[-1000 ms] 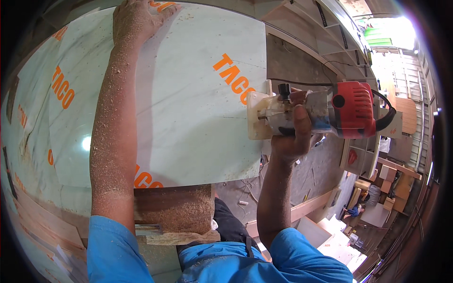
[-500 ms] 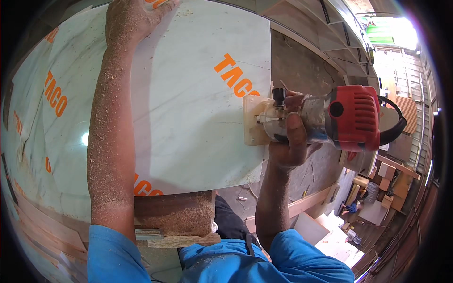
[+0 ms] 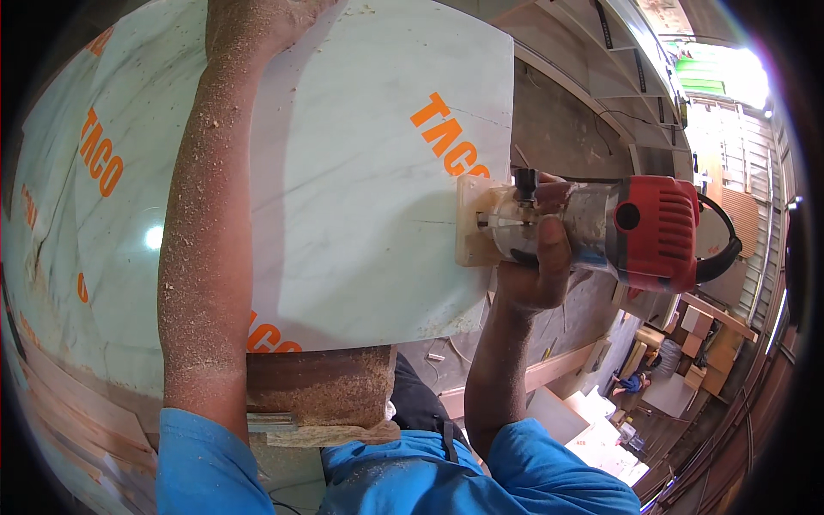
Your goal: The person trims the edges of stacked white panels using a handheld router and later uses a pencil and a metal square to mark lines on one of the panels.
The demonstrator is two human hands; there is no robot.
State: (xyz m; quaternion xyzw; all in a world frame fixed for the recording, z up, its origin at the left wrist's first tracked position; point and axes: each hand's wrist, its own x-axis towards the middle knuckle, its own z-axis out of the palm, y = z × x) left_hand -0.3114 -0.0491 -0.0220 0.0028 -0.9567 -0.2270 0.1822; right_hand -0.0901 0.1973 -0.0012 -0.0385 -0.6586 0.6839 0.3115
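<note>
- Far left: sheet (image 3: 60,266), white with grey veins, orange print and a long crease.
- Lower left: wood strips (image 3: 81,425), laid side by side, running off at a slant.
- Left forearm (image 3: 206,257): stretched straight up across the panel, skin flecked with sawdust, blue sleeve at its base.
- Left hand (image 3: 257,26): over the panel's far part, thumb out to the right. Fingers cut off by the upper border; cannot tell whether they grip or lie flat.
- Below the panel's near edge: brown wood (image 3: 326,390), coated in sawdust.
- Centre: panel (image 3: 369,172), white, veined, orange lettering; face toward the camera, crumbs of sawdust near its lower right corner.
- Lower centre: blue shirt (image 3: 386,472), sawdust on the front.
- Right hand (image 3: 536,270): fingers wrapped round the router's body, thumb on the near side; firm grasp.
- Router (image 3: 596,215): at the panel's right edge, lying sideways in view. Pale base plate (image 3: 472,227) overlaps that edge; red motor end points right, black loop (image 3: 730,249) behind it. Bit contact not discernible.
- Beyond the router: grey floor (image 3: 554,112); pale cabinet (image 3: 618,73) above.
- Lower right, well apart: another person (image 3: 633,383), small, near stacked wood pieces (image 3: 697,330).
</note>
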